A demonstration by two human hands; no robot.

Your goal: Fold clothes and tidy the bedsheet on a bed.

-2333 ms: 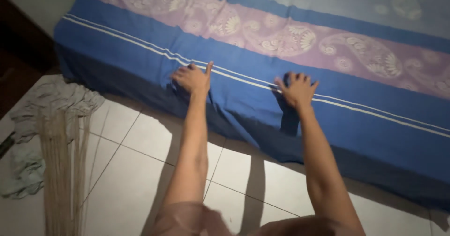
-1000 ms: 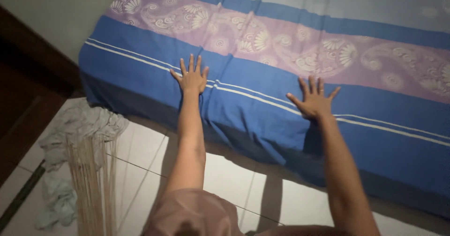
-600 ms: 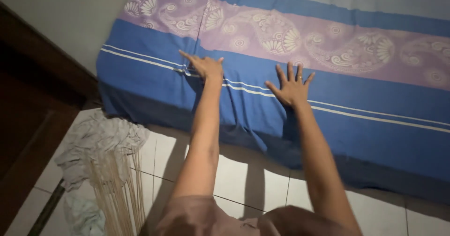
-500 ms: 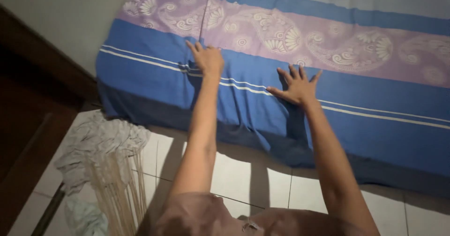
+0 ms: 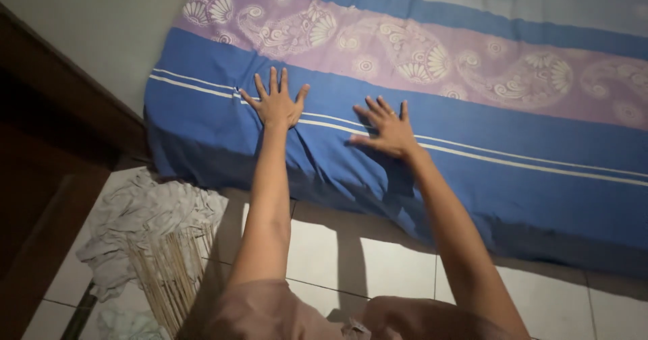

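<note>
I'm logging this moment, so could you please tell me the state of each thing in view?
left hand: open, fingers spread, flat on the sheet
right hand: open, fingers spread, flat on the sheet
bed sheet: spread over the mattress, creased between the hands
grey cloth: crumpled on the floor
bundle of thin sticks: lying on the cloth

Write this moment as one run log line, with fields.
left hand: flat on blue bedsheet | right hand: flat on bedsheet | floor: crumpled cloth, stick bundle
</note>
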